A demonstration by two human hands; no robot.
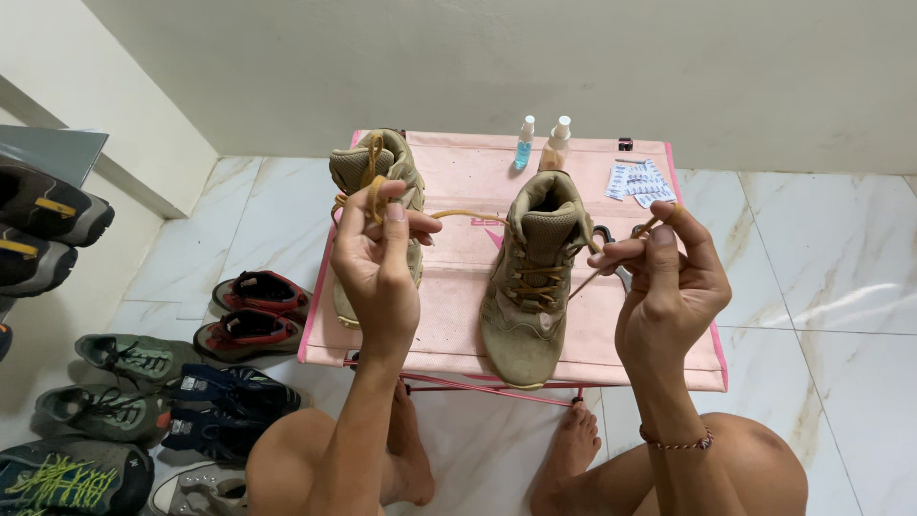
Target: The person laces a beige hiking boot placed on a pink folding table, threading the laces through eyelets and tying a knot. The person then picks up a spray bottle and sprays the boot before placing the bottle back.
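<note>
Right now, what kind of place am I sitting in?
Probably a home corner or entryway used for shoe care: a marble-look tiled floor, pairs of shoes lined up by the wall, and a small pink folding table holding tan boots and spray bottles.

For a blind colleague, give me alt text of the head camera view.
Two bare hands, left hand and right hand, each pinch an end of a tan lace threaded through a khaki boot on a pink folding table; more shoes line the floor.
</note>
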